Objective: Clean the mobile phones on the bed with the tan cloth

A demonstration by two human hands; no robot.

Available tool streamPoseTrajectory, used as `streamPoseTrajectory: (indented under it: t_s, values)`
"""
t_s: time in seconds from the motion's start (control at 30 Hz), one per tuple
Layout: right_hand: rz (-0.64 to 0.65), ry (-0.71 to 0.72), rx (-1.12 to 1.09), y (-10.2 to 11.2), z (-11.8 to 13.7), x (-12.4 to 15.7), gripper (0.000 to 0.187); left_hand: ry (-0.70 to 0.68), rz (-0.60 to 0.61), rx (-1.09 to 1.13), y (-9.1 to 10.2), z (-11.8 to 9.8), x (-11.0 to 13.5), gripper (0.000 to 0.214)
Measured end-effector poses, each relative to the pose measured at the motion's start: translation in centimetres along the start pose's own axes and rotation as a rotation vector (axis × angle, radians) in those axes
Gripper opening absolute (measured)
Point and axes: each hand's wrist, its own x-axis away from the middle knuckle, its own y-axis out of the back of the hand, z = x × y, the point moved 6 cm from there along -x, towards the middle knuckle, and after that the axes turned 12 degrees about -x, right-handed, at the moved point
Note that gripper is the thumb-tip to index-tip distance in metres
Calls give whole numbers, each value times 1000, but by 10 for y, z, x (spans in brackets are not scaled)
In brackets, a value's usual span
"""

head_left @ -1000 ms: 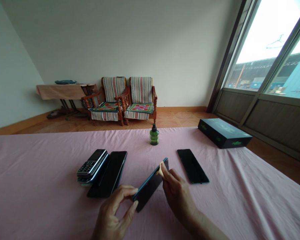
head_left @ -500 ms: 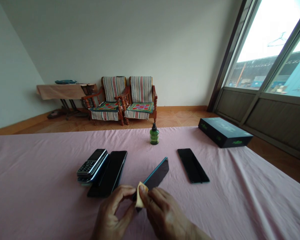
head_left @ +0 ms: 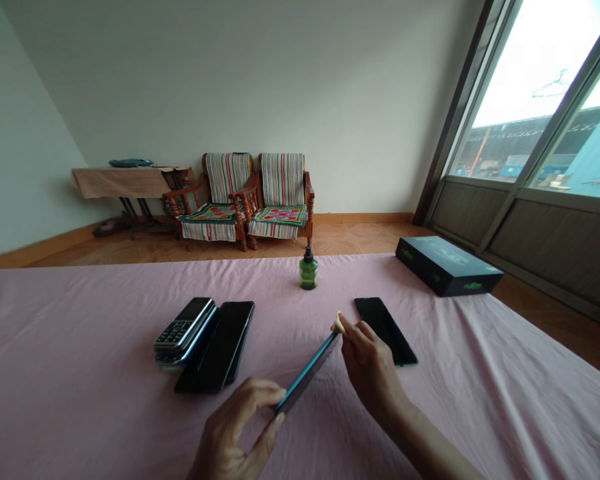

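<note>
My left hand [head_left: 243,427] pinches the near end of a thin smartphone [head_left: 307,375] with a blue edge, held tilted above the pink cloth. At the phone's far end, my right hand [head_left: 373,357] grips a small pale yellow cloth [head_left: 338,324] against the corner. Most of that cloth is hidden by the fingers. Beyond my right hand lies a black smartphone [head_left: 384,328], partly covered by it. To the left, a keypad phone [head_left: 184,325] tops a stack, with another black smartphone [head_left: 219,347] leaning beside it.
A green pump bottle [head_left: 309,270] stands near the far edge of the pink sheet [head_left: 80,347]. At the right rests a flat black box [head_left: 447,263]. Two wooden armchairs [head_left: 281,193] and a covered table [head_left: 123,181] are by the far wall.
My right hand has slid the yellow cloth from the phone's near end to its far end. The phone is turned more edge-on, still in my left hand.
</note>
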Motion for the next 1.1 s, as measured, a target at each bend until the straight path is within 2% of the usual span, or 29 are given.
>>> streamPoseTrajectory:
  t_s: [0.1, 0.23, 0.4, 0.6, 0.7, 0.77, 0.9, 0.97, 1.1]
  values:
    - [63, 66, -38, -15, 16, 11, 41, 26, -12, -23, 0, 4, 1, 24]
    - [163, 221, -77, -39, 51, 31, 44, 66, -16, -10, 0, 6, -1, 21]
    - [178, 472, -100, -48, 89, 47, 48, 166, 49, 160, -6, 8, -1, 16]
    - [187, 498, -101, -48, 89, 47, 44, 291, 243, 147, -31, 25, 16, 10]
    - [159, 508, -107, -46, 88, 48, 46, 260, 311, 62, -36, 26, 18, 4]
    - [139, 488, -110, -43, 86, 48, 49, 208, 275, 12, -32, 22, 14, 9]
    - [55, 371, -145, -29, 78, 43, 50, 83, 59, -60, -9, 10, 3, 9]
    - [20, 289, -209, -21, 74, 39, 49, 7, -28, -88, 2, 1, -1, 16]
    - [-9, 173, -380, -12, 69, 37, 45, -117, -111, -111, 19, -17, -13, 25]
